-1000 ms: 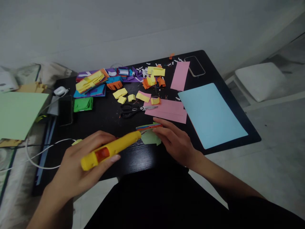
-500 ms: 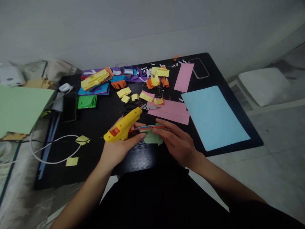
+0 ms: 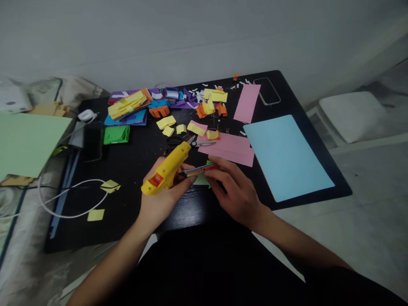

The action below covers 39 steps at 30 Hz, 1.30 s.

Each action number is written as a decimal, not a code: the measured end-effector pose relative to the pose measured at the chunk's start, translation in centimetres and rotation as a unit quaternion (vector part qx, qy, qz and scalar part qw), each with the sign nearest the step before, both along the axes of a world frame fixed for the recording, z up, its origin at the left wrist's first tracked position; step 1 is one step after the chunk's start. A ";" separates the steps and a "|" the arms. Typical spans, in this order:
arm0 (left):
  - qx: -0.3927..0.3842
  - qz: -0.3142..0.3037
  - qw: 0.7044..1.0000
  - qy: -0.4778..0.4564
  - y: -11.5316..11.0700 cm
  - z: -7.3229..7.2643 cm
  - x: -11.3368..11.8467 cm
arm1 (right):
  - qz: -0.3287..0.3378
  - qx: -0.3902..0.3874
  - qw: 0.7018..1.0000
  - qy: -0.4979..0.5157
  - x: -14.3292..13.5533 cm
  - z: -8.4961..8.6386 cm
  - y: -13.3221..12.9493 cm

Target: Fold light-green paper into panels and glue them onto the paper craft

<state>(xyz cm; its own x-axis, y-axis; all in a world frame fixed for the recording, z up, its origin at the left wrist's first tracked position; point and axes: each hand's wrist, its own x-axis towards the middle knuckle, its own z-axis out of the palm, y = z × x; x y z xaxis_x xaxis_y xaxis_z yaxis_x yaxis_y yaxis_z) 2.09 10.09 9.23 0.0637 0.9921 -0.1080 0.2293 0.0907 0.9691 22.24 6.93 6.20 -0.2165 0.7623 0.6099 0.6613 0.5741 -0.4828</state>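
Observation:
A yellow glue gun (image 3: 167,168) rests in my left hand (image 3: 157,204), its nozzle pointing up and away toward the scissors (image 3: 202,143). The thumb and fingertips of that same hand also touch the left end of a thin stack of coloured paper (image 3: 200,170), seen edge-on. At the stack's right end, my right hand (image 3: 239,191) pinches it between thumb and fingers. Beneath the stack lies light green paper (image 3: 201,180), partly hidden by the stack and fingers.
Pink sheets (image 3: 231,148), yellow paper pieces (image 3: 165,122) and piled coloured strips (image 3: 129,106) lie across the black table (image 3: 127,163). A light blue sheet (image 3: 288,157) is at right, with a phone (image 3: 267,91) behind. A white cable (image 3: 72,216) loops at left. A stool (image 3: 353,114) stands beyond.
The paper stack has tilted, its right end now higher. My left hand and the glue gun have shifted slightly right, and the gun points more upward. Less of the light green paper shows.

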 end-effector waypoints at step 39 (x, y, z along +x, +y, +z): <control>0.011 -0.007 1.000 0.008 0.6 0.6 0.4 | 0.009 0.061 0.997 -0.042 0.5 0.7 1.4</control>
